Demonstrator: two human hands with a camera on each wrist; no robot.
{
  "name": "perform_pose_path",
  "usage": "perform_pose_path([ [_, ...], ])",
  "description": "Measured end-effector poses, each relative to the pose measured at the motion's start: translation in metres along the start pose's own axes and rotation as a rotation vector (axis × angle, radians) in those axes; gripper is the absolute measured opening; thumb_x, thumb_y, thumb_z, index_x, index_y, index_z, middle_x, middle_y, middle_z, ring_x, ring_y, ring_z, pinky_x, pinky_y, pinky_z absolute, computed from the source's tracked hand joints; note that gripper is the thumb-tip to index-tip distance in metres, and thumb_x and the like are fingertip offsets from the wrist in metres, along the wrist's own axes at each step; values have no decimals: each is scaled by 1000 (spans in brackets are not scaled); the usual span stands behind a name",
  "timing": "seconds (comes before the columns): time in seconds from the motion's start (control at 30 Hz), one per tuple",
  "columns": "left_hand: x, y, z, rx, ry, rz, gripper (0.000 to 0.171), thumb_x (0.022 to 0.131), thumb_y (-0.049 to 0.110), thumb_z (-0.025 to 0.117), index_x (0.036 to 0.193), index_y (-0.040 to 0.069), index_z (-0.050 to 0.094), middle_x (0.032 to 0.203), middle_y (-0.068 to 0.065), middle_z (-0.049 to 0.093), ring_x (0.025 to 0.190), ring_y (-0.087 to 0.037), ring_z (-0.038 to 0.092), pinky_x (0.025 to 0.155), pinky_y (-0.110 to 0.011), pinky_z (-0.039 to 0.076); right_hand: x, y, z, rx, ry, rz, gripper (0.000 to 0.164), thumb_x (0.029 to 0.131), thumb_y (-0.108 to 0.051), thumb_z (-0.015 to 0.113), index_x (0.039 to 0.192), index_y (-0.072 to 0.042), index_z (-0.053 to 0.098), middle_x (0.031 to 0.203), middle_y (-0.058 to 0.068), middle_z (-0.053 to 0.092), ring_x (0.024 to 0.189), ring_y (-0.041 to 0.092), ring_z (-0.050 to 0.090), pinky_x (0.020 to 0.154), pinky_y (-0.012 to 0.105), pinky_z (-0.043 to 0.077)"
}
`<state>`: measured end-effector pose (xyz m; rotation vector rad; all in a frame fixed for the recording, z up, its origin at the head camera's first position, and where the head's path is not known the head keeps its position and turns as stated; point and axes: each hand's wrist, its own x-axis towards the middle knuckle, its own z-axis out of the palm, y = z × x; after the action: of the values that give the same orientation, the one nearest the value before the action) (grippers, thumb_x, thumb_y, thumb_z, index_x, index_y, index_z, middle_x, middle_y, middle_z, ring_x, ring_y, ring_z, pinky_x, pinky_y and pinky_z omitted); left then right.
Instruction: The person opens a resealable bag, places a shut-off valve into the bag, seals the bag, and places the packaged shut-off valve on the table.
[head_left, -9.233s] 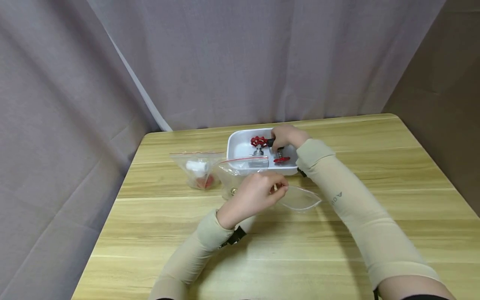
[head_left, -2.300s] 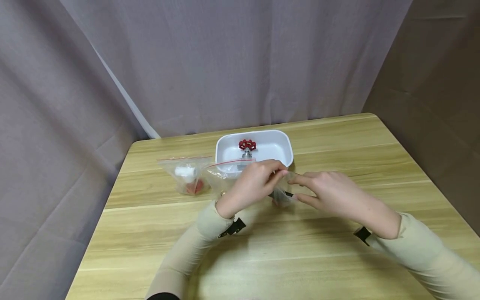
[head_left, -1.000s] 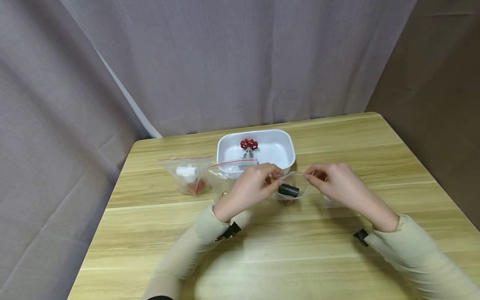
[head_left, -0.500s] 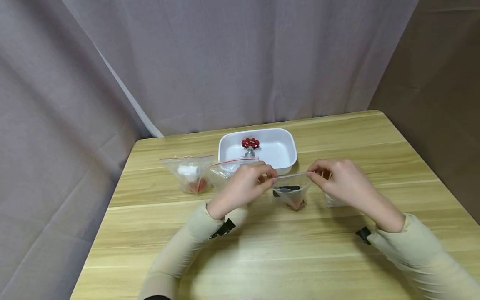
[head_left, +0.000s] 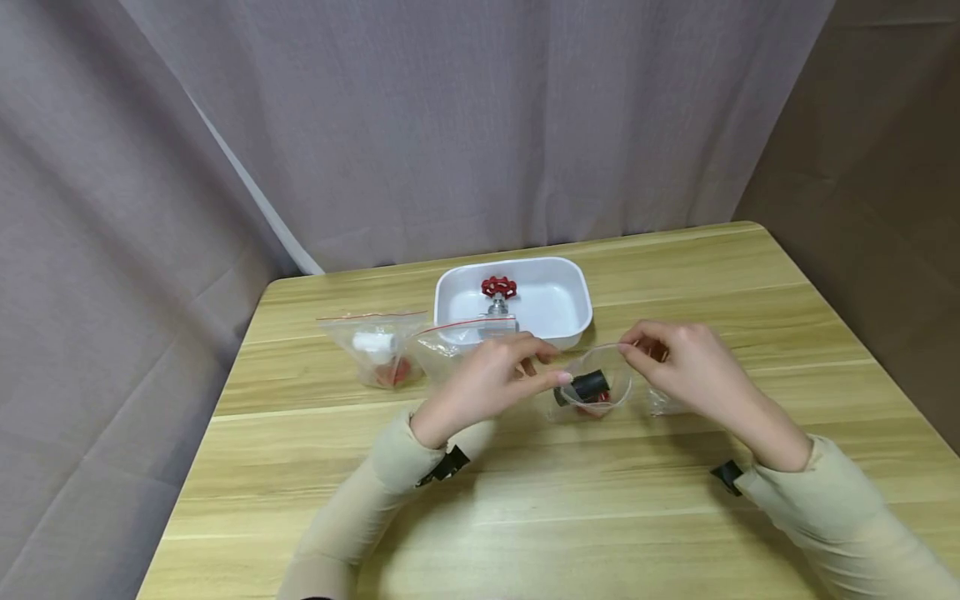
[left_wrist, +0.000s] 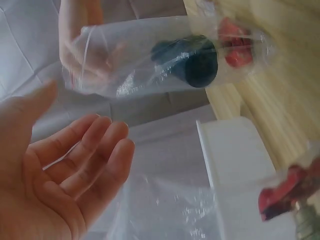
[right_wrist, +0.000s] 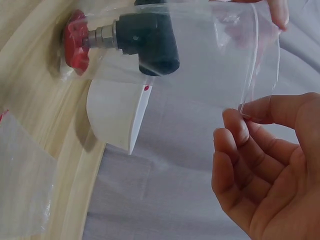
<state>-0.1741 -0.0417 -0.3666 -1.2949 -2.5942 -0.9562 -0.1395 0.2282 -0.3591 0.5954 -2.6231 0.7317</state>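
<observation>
My right grip [head_left: 686, 362] pinches the zip bag [right_wrist: 200, 55]; left grip [head_left: 491, 372], loose. A red-sealed bag [head_left: 444, 352] partly screens the white tray [head_left: 553, 310].

No text, label, brand or number could be read in any view. One small red mark [right_wrist: 146, 88] showed at the rim of the white tray [head_left: 551, 304], too small to decipher. On the clear bag [right_wrist: 210, 60] and black-bodied valve [right_wrist: 145, 37] near that tray, no lettering was legible.
</observation>
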Motion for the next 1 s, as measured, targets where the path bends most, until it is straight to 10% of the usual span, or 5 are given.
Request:
perform_pose_path([
  [0.27,-7,12,12,120,64,141,56,84,41,82,131,15,64,116,2,65,82,-8,63,71,-21,50,-3,4,1,25,8,11,5,92,-12,71,89,-9,74,73,-7,68,62,6,57,57,29,48],
  [0.6,-7,13,18,276,-3,248,11,95,27,73,104,22,75,125,-1,60,84,-8,63,65,-23,52,-5,5,2,31,3,26,5,93,-13,71,90,-9,73,72,-8,67,62,6,56,57,28,47],
  [1.0,-1,6,0,284,-28,258,3,99,13,65,99,12,68,101,2,63,88,-9,62,77,-23,52,-9,8,5,51,49,45,5,93,-13,71,91,-11,75,74,-7,69,63,6,58,59,28,49],
])
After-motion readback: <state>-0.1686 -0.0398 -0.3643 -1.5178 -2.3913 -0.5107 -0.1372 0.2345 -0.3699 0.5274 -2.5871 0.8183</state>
